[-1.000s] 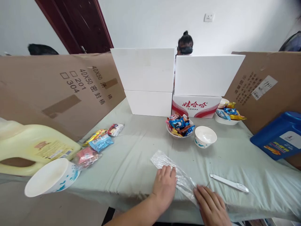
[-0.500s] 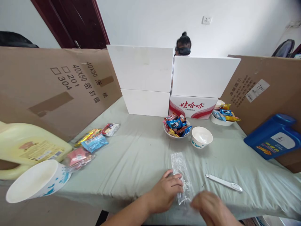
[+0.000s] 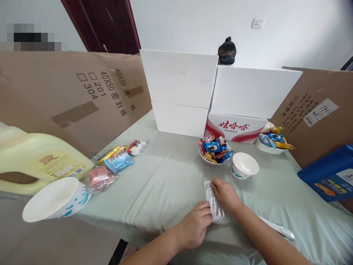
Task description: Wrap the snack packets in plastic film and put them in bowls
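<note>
A narrow, crinkled clear plastic bag (image 3: 216, 207) lies flat near the front edge of the cloth. My left hand (image 3: 196, 223) has its fingers bent over the bag's lower left edge, gripping it. Higher up, my right hand (image 3: 224, 193) pinches the bag close to its far end, the fingertips partly hidden behind the hand. Beyond my right hand stand a small white bowl (image 3: 245, 165) with a blue pattern and a bowl heaped with wrapped snacks (image 3: 214, 147). A slim white tool (image 3: 284, 231) rests to the right, partly covered by my right forearm.
At the left are several packaged snacks (image 3: 119, 162), a larger bowl (image 3: 56, 200) and a yellow jug (image 3: 41, 158). White boxes (image 3: 179, 88) stand at the back, a person behind them. Cardboard panels (image 3: 110, 99) flank the table; a blue bottle (image 3: 331, 176) stands right.
My right hand has moved forward from the bag's near end to its far end and now grips it there. My left hand stays at the left edge. The view has shifted.
</note>
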